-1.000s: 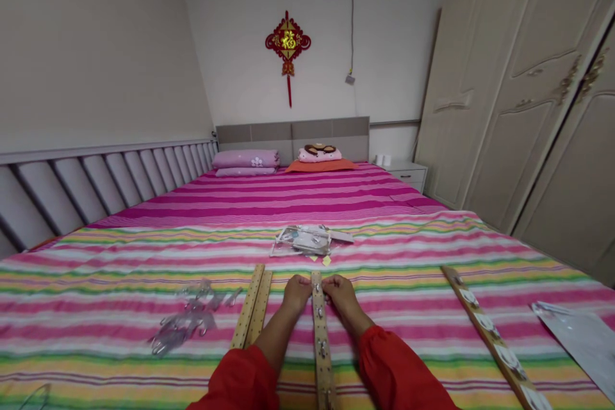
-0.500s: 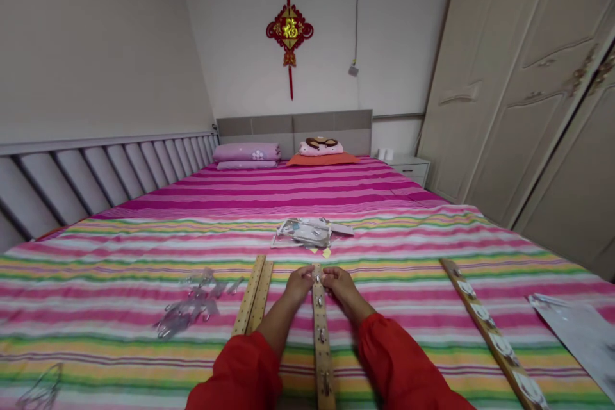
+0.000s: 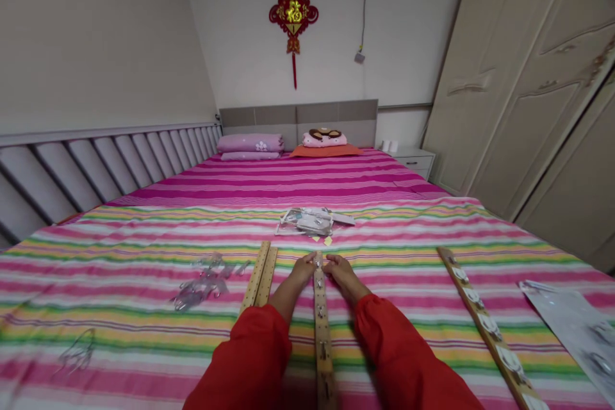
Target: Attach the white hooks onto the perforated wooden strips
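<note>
Pale wood is being flanked by two hands: a hook strip (image 3: pixel 321 330) is lying on the striped cloth (image 3: pixel 394 250) between the forearms, its long axis running almost straight away from the body. Its far end is being bordered by the left hand (image 3: pixel 303 267) on one side and the right hand (image 3: pixel 340 269) on the other, with neither clearly being favoured as nearer. The hands are being parted only by the strip; whether the fingertips are being pressed on the end hook (image 3: pixel 318 263) or merely rested beside it cannot be told. The strip's near end is being cut off by the view. Leftward room is being narrowed by two wooden strips (image 3: pixel 254 277), partly hidden by a red sleeve (image 3: pixel 254 352). Ahead, clear packaging (image 3: pixel 310 223) is being seen nearby. Rightward, more cloth is being left before a slanted strip (image 3: pixel 487 325).
</note>
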Available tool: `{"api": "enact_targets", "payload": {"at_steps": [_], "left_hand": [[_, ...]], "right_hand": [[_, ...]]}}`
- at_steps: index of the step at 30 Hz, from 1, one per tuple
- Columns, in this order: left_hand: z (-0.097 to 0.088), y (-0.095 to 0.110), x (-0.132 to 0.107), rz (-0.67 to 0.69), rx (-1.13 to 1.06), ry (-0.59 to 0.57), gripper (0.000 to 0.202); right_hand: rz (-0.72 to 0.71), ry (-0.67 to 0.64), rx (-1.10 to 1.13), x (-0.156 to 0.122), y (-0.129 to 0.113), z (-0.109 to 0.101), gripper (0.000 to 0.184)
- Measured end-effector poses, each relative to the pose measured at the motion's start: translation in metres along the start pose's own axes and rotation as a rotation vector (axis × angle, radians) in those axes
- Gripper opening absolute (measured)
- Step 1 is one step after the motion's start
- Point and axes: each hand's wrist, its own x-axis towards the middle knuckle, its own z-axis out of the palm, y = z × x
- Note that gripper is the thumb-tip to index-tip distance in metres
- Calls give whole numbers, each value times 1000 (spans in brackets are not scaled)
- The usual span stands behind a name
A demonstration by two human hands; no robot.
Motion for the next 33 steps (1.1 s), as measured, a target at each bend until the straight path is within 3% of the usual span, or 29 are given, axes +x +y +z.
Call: {"api": "enact_targets", "payload": {"at_steps": [5,10,14,17,20,24,28,33], "left_hand": [[-9,17,-29,6,-49,21,47],[-19,34,-75,-22,-58,86,50],[-28,49,-141,-2,-123,31,41],[-35,50,-202,53,-159,70,37],[-38,28,-254,39,-131,144,35],[-33,-23,-295,-6,-142,159,41],[-31,-58,-319,-19,-130,189,42],[-47,-68,-335,-74,-113,227,47]], "right_hand": [[5,26,78,-33,-12,-10,19],[28,56,105,-105,-19,-31,20],[-15,69,135,-186,-7,-49,23],[-7,90,146,-244,21,-63,26],[108,95,130,-289,56,-69,34],[208,40,173,-321,81,-56,43],[259,-22,231,-326,82,-31,48],[257,-28,339,-318,88,-11,45]]}}
